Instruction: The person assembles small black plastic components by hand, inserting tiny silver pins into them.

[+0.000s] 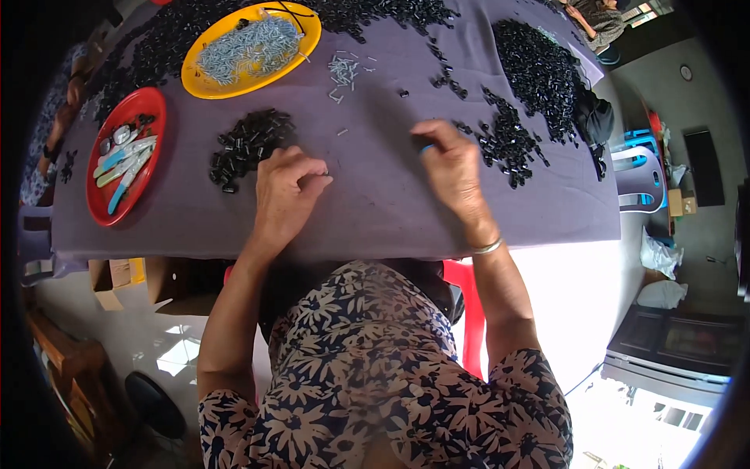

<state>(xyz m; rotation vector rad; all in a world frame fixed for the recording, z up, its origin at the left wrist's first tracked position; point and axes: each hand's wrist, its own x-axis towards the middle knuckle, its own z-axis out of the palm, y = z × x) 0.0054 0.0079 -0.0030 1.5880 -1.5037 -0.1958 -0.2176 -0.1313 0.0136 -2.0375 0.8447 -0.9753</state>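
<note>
My left hand (287, 187) hovers over the cloth near the table's front edge, thumb and forefinger pinched. What sits in that pinch, if anything, is too small to make out. Beside it lies a pile of small black tube-like pieces (248, 144). My right hand (455, 172) is raised to the right, fingers curled in, with a bit of blue at a fingertip; anything inside is hidden. It is closest to a loose heap of black pieces (508, 144). A few thin grey metal pins (344, 72) lie scattered beyond the hands, with one single pin (342, 132) nearer.
A yellow oval plate (191, 78) holds many grey pins. The red oval plate (98, 199) at left carries blue and white-handled tools. Larger black heaps (539, 74) cover the far side of the purple tablecloth (375, 227). Other people (598, 23) sit at the far right and left.
</note>
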